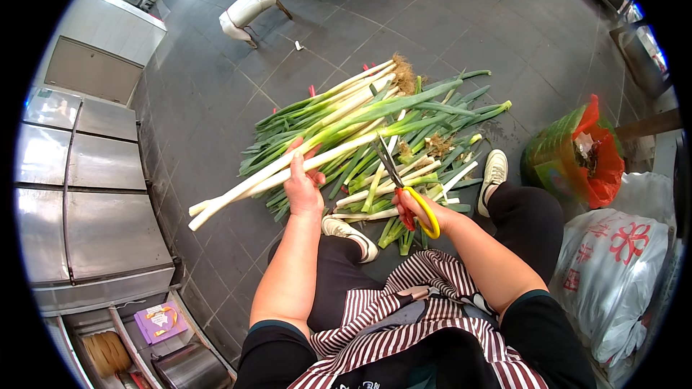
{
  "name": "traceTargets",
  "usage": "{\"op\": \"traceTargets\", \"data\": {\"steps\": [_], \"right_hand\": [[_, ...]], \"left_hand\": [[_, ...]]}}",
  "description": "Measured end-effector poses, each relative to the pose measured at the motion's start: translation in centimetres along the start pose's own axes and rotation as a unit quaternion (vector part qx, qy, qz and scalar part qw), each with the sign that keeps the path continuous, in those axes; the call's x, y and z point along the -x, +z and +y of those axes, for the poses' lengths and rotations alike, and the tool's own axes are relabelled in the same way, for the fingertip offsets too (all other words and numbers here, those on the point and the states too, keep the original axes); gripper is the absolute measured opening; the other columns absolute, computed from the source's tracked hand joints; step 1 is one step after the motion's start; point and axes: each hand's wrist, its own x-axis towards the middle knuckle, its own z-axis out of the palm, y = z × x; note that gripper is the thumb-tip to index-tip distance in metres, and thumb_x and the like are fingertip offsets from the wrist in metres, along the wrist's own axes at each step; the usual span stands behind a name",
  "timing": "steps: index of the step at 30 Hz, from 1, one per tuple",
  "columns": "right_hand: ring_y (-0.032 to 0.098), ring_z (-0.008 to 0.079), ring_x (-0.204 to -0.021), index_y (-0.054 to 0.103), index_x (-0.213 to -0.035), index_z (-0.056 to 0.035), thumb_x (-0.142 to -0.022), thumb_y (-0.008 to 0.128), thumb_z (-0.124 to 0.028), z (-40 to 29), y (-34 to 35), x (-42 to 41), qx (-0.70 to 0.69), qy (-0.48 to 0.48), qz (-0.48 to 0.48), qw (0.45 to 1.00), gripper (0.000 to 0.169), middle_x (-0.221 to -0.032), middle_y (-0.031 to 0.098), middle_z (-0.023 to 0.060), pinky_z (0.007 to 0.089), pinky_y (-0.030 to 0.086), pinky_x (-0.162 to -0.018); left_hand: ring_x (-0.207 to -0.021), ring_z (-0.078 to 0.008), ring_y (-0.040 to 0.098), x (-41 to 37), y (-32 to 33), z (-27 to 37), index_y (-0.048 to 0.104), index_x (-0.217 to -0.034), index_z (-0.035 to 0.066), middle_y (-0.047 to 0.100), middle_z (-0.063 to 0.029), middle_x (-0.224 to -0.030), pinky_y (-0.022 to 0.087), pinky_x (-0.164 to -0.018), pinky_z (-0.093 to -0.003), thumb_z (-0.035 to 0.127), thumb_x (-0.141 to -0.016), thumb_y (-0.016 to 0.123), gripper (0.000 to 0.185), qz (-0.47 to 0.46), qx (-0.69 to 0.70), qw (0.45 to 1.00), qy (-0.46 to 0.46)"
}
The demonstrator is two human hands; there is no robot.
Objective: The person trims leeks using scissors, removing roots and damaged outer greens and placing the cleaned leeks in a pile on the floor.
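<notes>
My left hand (304,181) grips two long leeks or large green onions (270,175) by their white stalks; the trimmed white ends point lower left and the green tops reach right. In my right hand (424,208) is a pair of scissors (390,165) with red and yellow handles, its blades pointing up beside the held stalks. On the floor beneath lies a pile of more leeks (324,113), some with brown roots (403,73) still on. Nearer my feet are loose stalks, leaves and root pieces (416,178).
A green and red bag-lined bin (557,151) stands at the right, above a full white plastic bag (611,275). Metal cabinets (108,216) line the left. A wrapped stool (248,11) stands on the tiled floor beyond the pile. My shoes (351,237) flank the loose stalks.
</notes>
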Motion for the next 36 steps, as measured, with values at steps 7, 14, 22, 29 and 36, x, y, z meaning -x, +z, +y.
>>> {"op": "traceTargets", "data": {"steps": [7, 14, 22, 29, 36], "right_hand": [[0.046, 0.0124, -0.061, 0.045, -0.101, -0.0028, -0.092, 0.030, -0.054, -0.4, 0.0, -0.4, -0.032, -0.031, 0.043, 0.998, 0.054, -0.073, 0.045, 0.0023, 0.0255, 0.042, -0.057], [0.041, 0.0130, -0.048, 0.045, -0.092, -0.0029, -0.092, 0.033, -0.051, -1.4, 0.5, 0.6, -0.004, -0.025, 0.057, 0.998, 0.049, -0.064, 0.041, 0.0019, 0.0266, 0.039, -0.045], [0.030, 0.0113, -0.035, 0.046, -0.080, -0.0035, -0.093, 0.037, -0.042, -2.4, 1.3, 1.9, 0.111, 0.002, 0.160, 0.981, 0.042, -0.049, 0.032, -0.0020, 0.0269, 0.027, -0.031], [0.036, 0.0097, -0.048, 0.044, -0.092, -0.0049, -0.091, 0.036, -0.051, -0.6, -0.3, 1.6, -0.032, -0.005, 0.048, 0.998, 0.047, -0.062, 0.038, -0.0006, 0.0241, 0.035, -0.044], [0.043, 0.0129, -0.057, 0.043, -0.103, -0.0042, -0.092, 0.037, -0.049, -0.3, -1.0, 0.8, -0.014, -0.063, -0.008, 0.998, 0.047, -0.073, 0.043, 0.0018, 0.0251, 0.039, -0.054]], "left_hand": [[-0.100, -0.0166, 0.056, 0.4, 0.6, -0.5, 0.044, -0.120, 0.004, 0.056, -0.0130, -0.111, 0.039, -0.043, -0.0180, 0.024, -0.092, 0.043, 0.035, -0.029, -0.039, 0.999, 0.025], [-0.103, -0.0170, 0.055, 0.5, 0.8, -0.5, 0.044, -0.120, 0.003, 0.055, -0.0116, -0.111, 0.039, -0.044, -0.0180, 0.023, -0.092, 0.043, 0.034, -0.031, -0.026, 0.999, 0.015], [-0.105, -0.0175, 0.054, 0.4, 0.6, -0.6, 0.046, -0.119, 0.004, 0.055, -0.0103, -0.112, 0.039, -0.042, -0.0184, 0.020, -0.091, 0.045, 0.032, -0.021, -0.030, 0.999, 0.013], [-0.104, -0.0165, 0.055, 0.4, 0.7, -0.7, 0.048, -0.116, 0.006, 0.057, -0.0096, -0.109, 0.039, -0.043, -0.0194, 0.023, -0.090, 0.046, 0.030, -0.025, -0.020, 0.999, 0.013], [-0.092, -0.0163, 0.059, 0.2, 0.3, -1.1, 0.048, -0.114, 0.006, 0.058, -0.0124, -0.108, 0.039, -0.043, -0.0199, 0.024, -0.089, 0.047, 0.031, -0.083, 0.029, 0.995, -0.045]]}}
